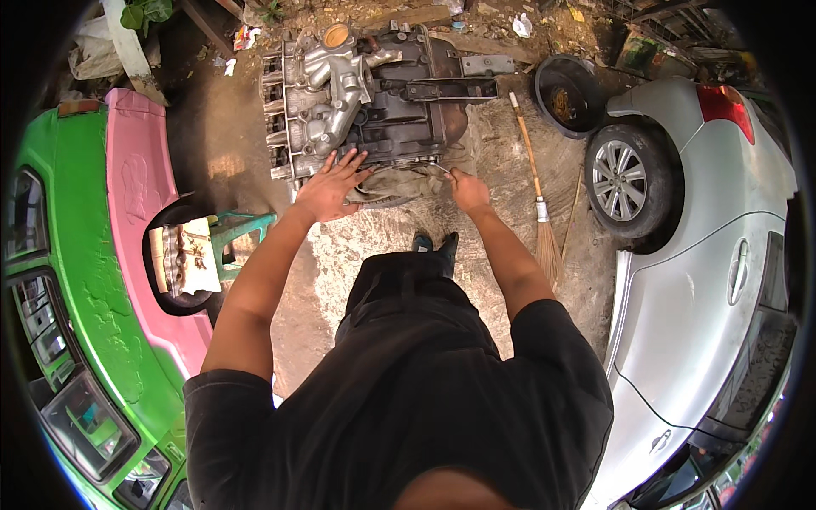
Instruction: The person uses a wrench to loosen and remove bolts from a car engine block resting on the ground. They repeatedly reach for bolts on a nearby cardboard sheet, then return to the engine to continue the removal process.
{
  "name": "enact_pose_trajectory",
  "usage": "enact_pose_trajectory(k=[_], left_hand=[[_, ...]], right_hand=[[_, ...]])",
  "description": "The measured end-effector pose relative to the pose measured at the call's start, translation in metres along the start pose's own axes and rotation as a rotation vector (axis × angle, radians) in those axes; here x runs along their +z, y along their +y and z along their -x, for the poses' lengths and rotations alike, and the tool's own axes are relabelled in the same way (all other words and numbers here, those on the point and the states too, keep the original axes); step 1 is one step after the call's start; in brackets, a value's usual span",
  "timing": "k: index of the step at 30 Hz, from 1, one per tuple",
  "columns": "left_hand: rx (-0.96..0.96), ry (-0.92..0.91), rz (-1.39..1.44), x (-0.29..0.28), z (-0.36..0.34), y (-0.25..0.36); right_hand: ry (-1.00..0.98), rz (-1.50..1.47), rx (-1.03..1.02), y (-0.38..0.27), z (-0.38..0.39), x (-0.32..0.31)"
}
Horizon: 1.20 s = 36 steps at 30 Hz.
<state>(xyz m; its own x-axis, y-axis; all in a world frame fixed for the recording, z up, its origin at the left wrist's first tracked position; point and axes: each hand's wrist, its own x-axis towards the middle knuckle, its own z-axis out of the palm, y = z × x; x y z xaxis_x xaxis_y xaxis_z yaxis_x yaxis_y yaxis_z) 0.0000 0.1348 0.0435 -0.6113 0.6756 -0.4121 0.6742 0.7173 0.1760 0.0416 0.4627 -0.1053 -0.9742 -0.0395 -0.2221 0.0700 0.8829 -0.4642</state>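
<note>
Stained grey concrete floor is stretching between two parked vehicles, both being cut off by the dark curved rim: one green-and-pink painted vehicle is standing on the left, and one silver car, showing a single wheel, on the right. One large, greasy grey metal engine is resting on the ground ahead of the person, its underside staying out of sight. Two bare hands are working at its near edge. The left hand is spreading its fingers flat over the near-left corner, gripping nothing visible, its palm being hidden. The right hand is closing around one slim metal tool, whose tip is pointing at the engine's near side; whether it is touching is hard to make out. One straw broom with a wooden handle is lying to the right, near one round black tub, whose contents are blurring together. One green plastic stool is standing beside the pink panel, the left forearm partly covering it. Two dark shoes are peeking out beyond black trousers.
</note>
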Motion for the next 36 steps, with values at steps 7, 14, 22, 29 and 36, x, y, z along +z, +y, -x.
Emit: enact_pose_trajectory(k=[7,14,22,29,36], left_hand=[[-0.009,0.003,-0.029,0.000,-0.007,-0.006],[-0.017,0.017,-0.011,-0.002,-0.006,-0.005],[-0.019,0.030,-0.007,-0.002,-0.004,-0.004],[-0.023,0.044,-0.002,0.000,-0.003,-0.004],[-0.017,0.040,0.000,-0.001,-0.004,-0.005]], right_hand=[[-0.099,-0.107,0.146,-0.017,0.009,0.001],[-0.047,0.108,-0.023,-0.030,0.015,-0.051],[-0.176,0.401,-0.146,-0.041,-0.023,-0.083],[-0.175,0.435,-0.237,-0.060,-0.023,-0.087],[-0.162,0.466,-0.206,-0.066,-0.018,-0.083]])
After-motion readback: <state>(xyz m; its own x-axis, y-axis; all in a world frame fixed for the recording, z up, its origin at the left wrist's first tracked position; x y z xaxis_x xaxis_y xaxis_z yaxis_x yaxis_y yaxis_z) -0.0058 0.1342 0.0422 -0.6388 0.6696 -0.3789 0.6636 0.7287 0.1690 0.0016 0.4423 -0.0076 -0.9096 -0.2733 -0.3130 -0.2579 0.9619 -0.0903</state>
